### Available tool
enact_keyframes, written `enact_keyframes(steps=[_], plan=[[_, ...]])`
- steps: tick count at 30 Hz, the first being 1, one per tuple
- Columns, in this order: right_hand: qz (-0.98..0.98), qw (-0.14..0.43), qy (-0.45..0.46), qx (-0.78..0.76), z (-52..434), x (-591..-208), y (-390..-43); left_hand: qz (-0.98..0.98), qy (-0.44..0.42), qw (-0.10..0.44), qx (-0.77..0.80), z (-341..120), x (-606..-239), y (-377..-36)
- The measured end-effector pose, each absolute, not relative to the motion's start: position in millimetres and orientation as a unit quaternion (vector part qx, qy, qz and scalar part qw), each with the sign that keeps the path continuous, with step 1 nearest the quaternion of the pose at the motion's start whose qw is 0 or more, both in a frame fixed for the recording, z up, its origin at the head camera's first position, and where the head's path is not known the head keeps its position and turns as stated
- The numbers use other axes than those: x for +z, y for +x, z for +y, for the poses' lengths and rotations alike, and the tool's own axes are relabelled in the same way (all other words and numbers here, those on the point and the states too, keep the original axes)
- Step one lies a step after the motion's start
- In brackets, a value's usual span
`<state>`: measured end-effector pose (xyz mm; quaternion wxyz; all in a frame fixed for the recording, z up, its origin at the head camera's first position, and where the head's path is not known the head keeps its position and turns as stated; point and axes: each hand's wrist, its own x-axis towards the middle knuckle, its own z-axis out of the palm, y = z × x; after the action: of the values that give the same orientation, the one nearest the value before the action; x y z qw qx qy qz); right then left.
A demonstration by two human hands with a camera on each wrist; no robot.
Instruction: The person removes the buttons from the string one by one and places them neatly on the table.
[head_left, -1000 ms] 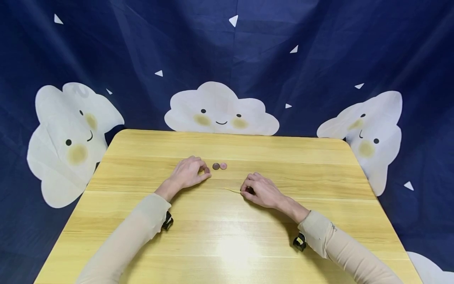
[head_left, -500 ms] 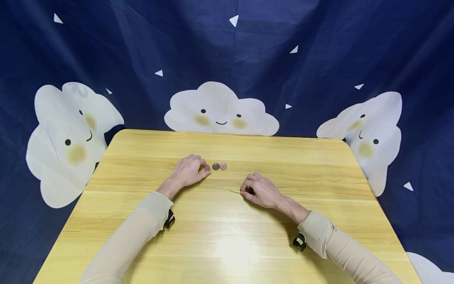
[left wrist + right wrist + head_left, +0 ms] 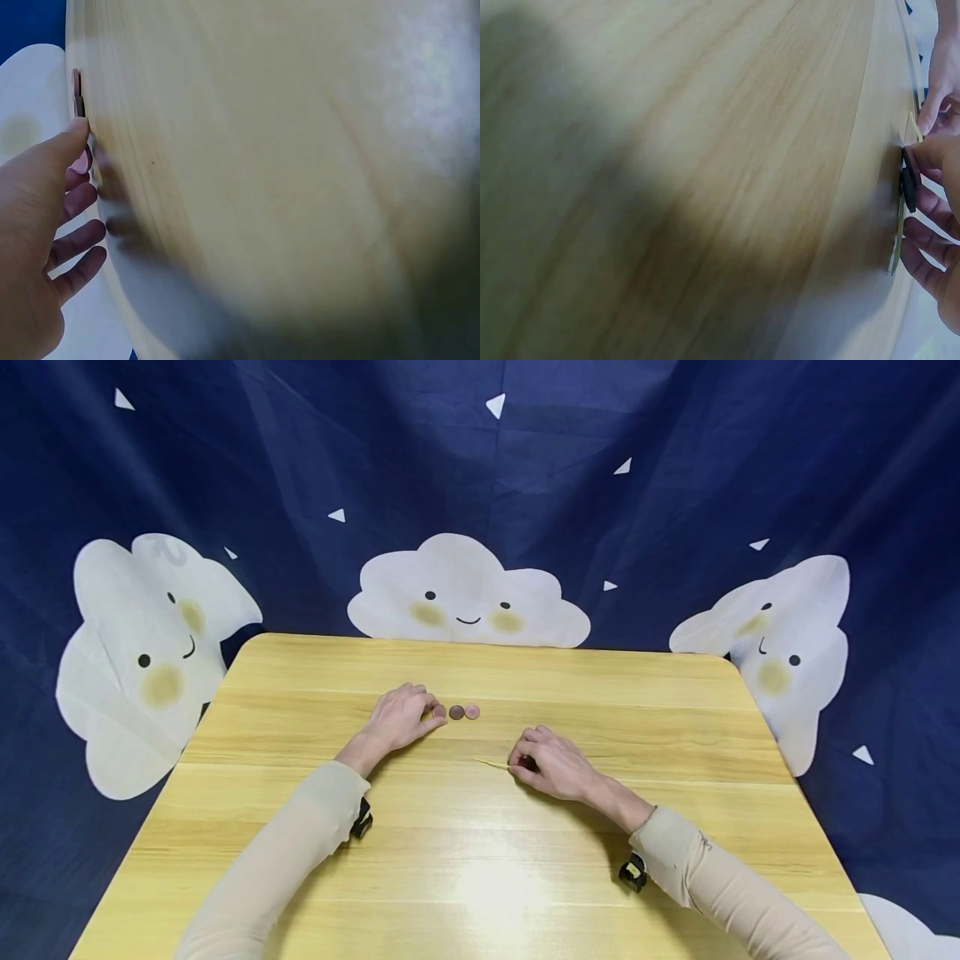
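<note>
In the head view my left hand [image 3: 400,717] pinches a reddish-brown disc [image 3: 439,712] at the table's far middle. The left wrist view has this disc [image 3: 82,162] between thumb and forefinger, the other fingers spread behind. Just to its right lie a dark brown disc [image 3: 457,712] and a pinkish disc [image 3: 472,712], side by side. Nearer and to the right, my right hand [image 3: 553,763] holds a dark disc [image 3: 528,762] with curled fingers. A thin yellow strip [image 3: 491,762] sticks out leftward from its fingertips. Up close, the dark disc [image 3: 908,189] stands on edge against the strip.
The wooden table [image 3: 480,827] has a bright glare near its front. Behind it hangs a dark blue curtain [image 3: 420,452] printed with white clouds and small triangles. Beige sleeves and small black wrist devices are on both arms.
My left hand has shifted slightly away from me and rightward, the disc in its fingers now close beside the dark brown one. The right hand has stayed in place.
</note>
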<state>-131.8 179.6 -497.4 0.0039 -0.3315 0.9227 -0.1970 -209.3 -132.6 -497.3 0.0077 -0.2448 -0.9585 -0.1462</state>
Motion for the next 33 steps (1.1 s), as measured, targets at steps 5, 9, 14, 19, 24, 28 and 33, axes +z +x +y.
enact_keyframes(steps=[5, 9, 14, 19, 24, 28, 33], plan=[[0.922, 0.002, -0.332, -0.197, 180.3, -497.1, -131.7, -0.958, -0.247, 0.005, -0.143, -132.6, -497.5, -211.7], [0.922, 0.003, -0.332, -0.197, 180.6, -496.5, -131.7, -0.958, -0.249, 0.005, -0.143, -132.2, -498.2, -212.9], [0.922, 0.003, -0.331, -0.200, 180.8, -497.2, -132.0, -0.957, -0.253, 0.007, -0.140, -132.0, -499.4, -213.9], [0.923, 0.006, -0.330, -0.198, 181.0, -497.7, -132.3, -0.957, -0.258, 0.009, -0.136, -132.5, -500.1, -214.5], [0.923, 0.008, -0.330, -0.198, 181.6, -497.5, -132.0, -0.957, -0.257, 0.008, -0.132, -133.1, -501.5, -215.6], [0.923, 0.008, -0.331, -0.199, 182.1, -497.3, -131.9, -0.958, -0.255, 0.009, -0.132, -133.4, -502.0, -215.8], [0.922, 0.005, -0.331, -0.200, 181.8, -497.3, -131.9, -0.957, -0.256, 0.013, -0.132, -132.8, -501.8, -215.7]])
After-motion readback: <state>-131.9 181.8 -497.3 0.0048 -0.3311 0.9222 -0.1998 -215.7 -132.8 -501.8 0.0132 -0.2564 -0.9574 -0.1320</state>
